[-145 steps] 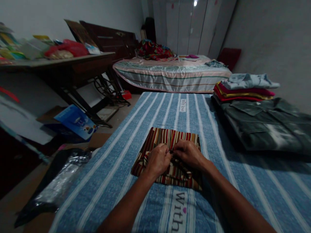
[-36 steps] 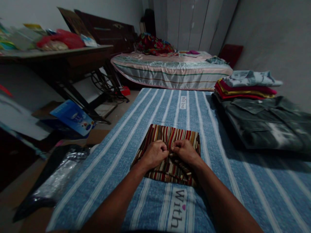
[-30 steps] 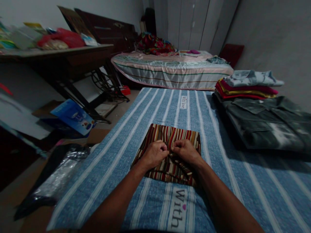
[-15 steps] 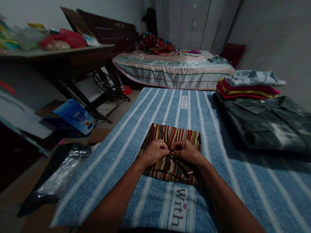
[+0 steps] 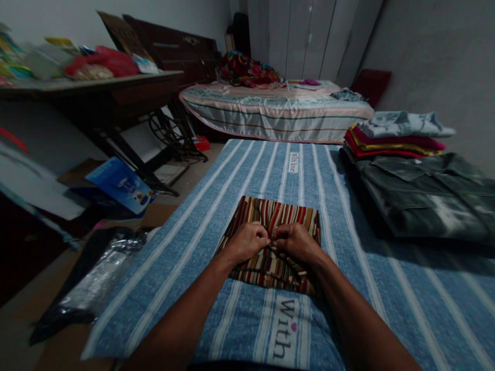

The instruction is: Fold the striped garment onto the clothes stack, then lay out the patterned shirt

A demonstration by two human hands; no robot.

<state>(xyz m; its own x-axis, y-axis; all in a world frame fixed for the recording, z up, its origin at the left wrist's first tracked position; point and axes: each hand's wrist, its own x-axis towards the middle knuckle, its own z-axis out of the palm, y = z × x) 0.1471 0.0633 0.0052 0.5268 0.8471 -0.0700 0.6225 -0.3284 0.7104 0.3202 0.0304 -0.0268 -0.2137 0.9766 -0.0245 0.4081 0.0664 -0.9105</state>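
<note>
A folded cloth with red, brown and cream stripes [image 5: 286, 212] lies in the middle of a blue-and-white striped bedsheet [image 5: 216, 196]. My left hand [image 5: 246, 240] and my right hand [image 5: 296, 241] rest on the cloth side by side, knuckles up. The fingers of both are curled and pinch the cloth where the two hands meet at its middle.
To the right lie a dark green shirt [image 5: 421, 193] and a stack of folded clothes [image 5: 394, 135]. A second bed [image 5: 276, 111] stands beyond. At left are a cluttered dark table [image 5: 88, 90], a blue box [image 5: 119, 184] and a shiny plastic bag [image 5: 91, 283] on the floor.
Both hands stay pinched together on the striped cloth in every frame. Only the view shifts slightly.
</note>
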